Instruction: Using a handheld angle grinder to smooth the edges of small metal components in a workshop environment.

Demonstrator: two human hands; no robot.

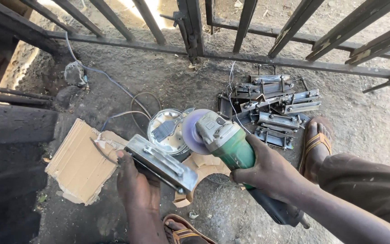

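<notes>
With the left hand (pixel 134 183) gripping the flat grey steel bracket (pixel 161 163) firmly, the right hand (pixel 267 174), clenched round the green angle grinder (pixel 231 144), should probably bring its 1 disc (pixel 192 132) on lightly.

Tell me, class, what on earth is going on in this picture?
A person crouches on dusty ground by a dark metal gate. The right hand grips a green angle grinder, its disc close to a flat metal part with bolts that the left hand holds tilted over torn cardboard. Whether the disc touches the part cannot be told. A round tin sits behind, and a pile of similar metal parts lies to the right, beside a sandalled foot.
</notes>
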